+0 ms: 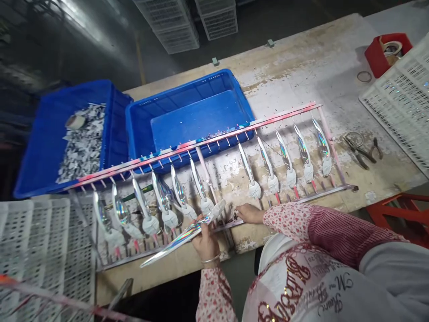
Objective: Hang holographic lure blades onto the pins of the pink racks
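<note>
My left hand (205,243) is closed around a long, shiny silver blade-shaped piece (181,239) with rainbow reflections and a white wrapped end. It lies tilted across the front of a pink-stained metal rack (278,117). The wrapped end points toward my right hand (248,213), whose fingers are drawn together by the rack's lower rail; whatever they pinch is too small to make out. Several similar curved silver pieces (246,165) hang from the rack's hooks, their lower ends wrapped in white. Bare hooks (228,142) show near the middle of the upper bar.
Behind the rack sit a blue tray (191,116) and a blue bin (40,134) with white scraps (82,147). Pliers (360,154) lie to the right, near a red box (372,58) and a white perforated crate (402,103). Another white crate (40,241) stands left.
</note>
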Available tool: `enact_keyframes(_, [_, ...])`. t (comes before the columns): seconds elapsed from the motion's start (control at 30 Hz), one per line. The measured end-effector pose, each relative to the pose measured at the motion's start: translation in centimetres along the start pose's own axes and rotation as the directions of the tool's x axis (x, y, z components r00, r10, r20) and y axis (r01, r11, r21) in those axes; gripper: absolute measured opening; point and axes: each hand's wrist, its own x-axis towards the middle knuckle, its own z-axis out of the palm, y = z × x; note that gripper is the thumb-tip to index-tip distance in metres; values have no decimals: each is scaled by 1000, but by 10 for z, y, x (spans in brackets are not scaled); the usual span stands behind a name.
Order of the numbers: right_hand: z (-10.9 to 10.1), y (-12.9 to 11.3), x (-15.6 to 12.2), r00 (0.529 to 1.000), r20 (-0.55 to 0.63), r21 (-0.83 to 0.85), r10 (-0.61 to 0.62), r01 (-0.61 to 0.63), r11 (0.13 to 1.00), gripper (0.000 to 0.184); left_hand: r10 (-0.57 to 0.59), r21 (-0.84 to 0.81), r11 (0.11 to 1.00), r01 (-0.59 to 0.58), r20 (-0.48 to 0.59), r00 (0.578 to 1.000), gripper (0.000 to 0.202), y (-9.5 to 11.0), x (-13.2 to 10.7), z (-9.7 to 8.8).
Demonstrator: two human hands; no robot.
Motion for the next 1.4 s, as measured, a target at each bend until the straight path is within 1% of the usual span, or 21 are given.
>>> enact_keyframes(0.1, [4,3,-3,998,-58,-24,-34,32,999,24,-74,-9,997,74,-60,995,54,-18,-11,-1])
enact_keyframes(0.23, [8,8,-3,989,-141,34,47,-42,999,21,-119,-29,993,116,-87,989,50,-37,-20,7])
enact_keyframes(0.4, [11,10,-2,982,-164,65,91,-81,995,21,-136,-64,989,130,-107,985,53,-43,-25,18])
enact_keyframes(0.63, [12,10,-2,980,-168,58,109,-101,993,23,-138,-32,990,135,-98,986,60,-48,-29,21])
enact_keyframes(0.7, [12,10,-2,982,-163,37,100,-95,995,24,-134,4,991,135,-101,986,61,-48,-30,23])
enact_keyframes(0.8, [8,8,-1,989,-144,-22,41,-44,999,23,-117,64,990,124,-100,988,60,-45,-29,26])
enact_keyframes(0.9, [2,5,-2,994,-112,-69,-4,-4,998,22,-100,141,984,109,-71,992,61,-41,-22,30])
enact_keyframes(1.1, [-7,0,-3,998,-63,-109,10,-17,994,24,-77,289,956,57,61,995,66,-34,3,36])
enact_keyframes(1.23, [-10,-1,-2,999,-36,-122,-12,8,992,25,-111,334,941,51,163,980,63,-28,19,34])
enact_keyframes(1.3, [-9,0,0,999,-28,-135,-31,27,990,26,-130,353,934,53,199,971,60,-25,22,32])
enact_keyframes(1.33, [-8,0,2,999,-25,-142,-44,40,989,27,-139,357,932,60,200,970,59,-24,22,30])
enact_keyframes(1.4, [-8,0,5,997,-15,-155,-73,70,985,27,-165,335,937,103,160,973,59,-23,16,27])
